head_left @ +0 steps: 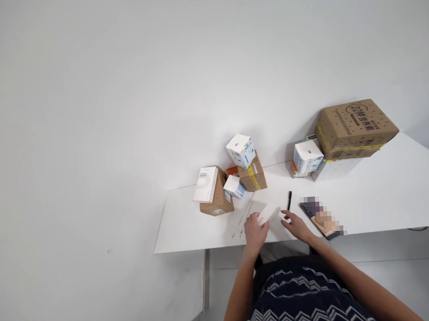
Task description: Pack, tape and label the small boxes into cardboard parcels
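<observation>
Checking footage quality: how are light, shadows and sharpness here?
Head view: even light, faint shadows on the wall behind the boxes; same view: the white item in the left hand has soft edges, low contrast against the table; the flat item beside the pen is mostly pixelated.

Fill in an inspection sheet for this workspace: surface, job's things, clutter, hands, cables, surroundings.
Surface: white table, dark marks beside the left hand.
Job's things: slim white item; fine detail unclear.
Clutter: black pen and a partly pixelated object near the right hand; large printed carton at right, smaller boxes beside it, a further group of boxes at left.
Hands: left holds the slim white item; right is close to its other end, contact unclear.
Cables: dark cord-like loop at the near edge, right side; too small to identify.
Surroundings: pale wall behind, pale floor below.
</observation>
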A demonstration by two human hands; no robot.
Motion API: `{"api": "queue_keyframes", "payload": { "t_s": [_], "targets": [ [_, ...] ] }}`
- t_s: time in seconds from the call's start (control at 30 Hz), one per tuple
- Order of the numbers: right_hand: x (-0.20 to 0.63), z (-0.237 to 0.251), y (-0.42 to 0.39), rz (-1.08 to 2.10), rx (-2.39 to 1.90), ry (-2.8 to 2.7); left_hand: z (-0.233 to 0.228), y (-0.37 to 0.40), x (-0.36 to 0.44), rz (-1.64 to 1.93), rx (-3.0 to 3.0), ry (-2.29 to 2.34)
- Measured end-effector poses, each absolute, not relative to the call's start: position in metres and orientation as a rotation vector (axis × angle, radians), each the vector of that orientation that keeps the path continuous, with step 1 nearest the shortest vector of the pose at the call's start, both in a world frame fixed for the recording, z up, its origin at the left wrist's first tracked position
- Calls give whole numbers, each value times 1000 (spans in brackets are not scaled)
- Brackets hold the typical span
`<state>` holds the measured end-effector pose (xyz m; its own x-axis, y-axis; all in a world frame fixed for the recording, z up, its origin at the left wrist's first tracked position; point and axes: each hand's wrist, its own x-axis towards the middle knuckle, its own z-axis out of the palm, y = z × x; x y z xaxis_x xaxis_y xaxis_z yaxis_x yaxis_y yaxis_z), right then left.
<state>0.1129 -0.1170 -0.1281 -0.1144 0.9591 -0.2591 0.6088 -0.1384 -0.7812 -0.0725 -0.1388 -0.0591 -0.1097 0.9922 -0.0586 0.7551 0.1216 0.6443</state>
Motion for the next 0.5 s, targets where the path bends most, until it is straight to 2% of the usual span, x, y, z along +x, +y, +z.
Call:
{"api": "queue_keyframes", "payload": {
  "t_s": [0.2, 0.3, 0.4, 0.5],
  "targets": [
    [110, -130, -119, 1168, -1747, -1738, -88, -149, -76, 401, 1809, 1977],
    [109, -115, -117, 1197, -1788, -1710, -97, -159, -89, 320, 1783, 2095],
    [113, -62, -113, 1315, -1700, -1679, -97, -170, -107, 291, 1692, 2167],
    [131, 19, -114, 1512, -1127, -1793, -97, -181, -125, 194, 1594, 2153]
  ]
}}
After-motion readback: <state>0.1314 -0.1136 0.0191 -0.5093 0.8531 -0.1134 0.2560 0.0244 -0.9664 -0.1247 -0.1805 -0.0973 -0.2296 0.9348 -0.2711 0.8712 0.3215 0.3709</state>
